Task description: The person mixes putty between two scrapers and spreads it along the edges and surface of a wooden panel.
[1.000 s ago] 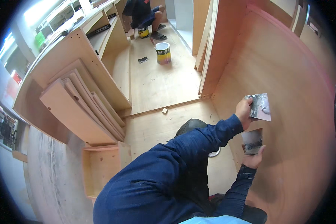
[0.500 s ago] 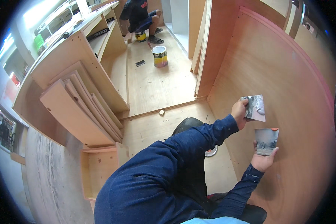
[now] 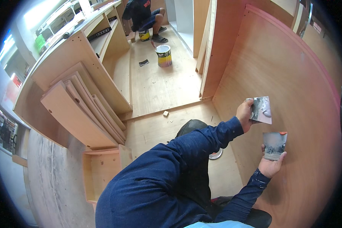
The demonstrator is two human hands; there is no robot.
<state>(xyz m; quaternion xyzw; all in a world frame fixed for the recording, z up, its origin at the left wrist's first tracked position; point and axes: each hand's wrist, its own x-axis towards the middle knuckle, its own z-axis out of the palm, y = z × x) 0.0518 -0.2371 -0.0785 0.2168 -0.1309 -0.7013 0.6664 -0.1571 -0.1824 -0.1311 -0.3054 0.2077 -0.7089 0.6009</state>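
My left hand [image 3: 245, 114] is closed around one edge of a flat metal putty spreader [image 3: 257, 110]. A pale lump of putty [image 3: 267, 113] clings to its outer side. Just below, nearer to me, my right hand [image 3: 269, 167] grips a second metal spreader [image 3: 274, 146] by its lower end. That blade is smeared grey, with an orange dab [image 3: 283, 133] at one top corner. The two blades are apart. Both are held in front of a large upright plywood panel [image 3: 304, 102] on my right; whether either touches it I cannot tell.
Under my left forearm a round metal rim [image 3: 216, 154] partly shows. Ahead stands a paint can [image 3: 164, 57], with a dark sheet [image 3: 143, 62] beside it. Boards [image 3: 76, 114] lean on a cabinet at left, above an open drawer box [image 3: 98, 173]. Farther off a person [image 3: 142, 17] sits low.
Both hands have shifted slightly to the right with their spreaders. The right one has also dropped a little, and its blade's shine has changed.
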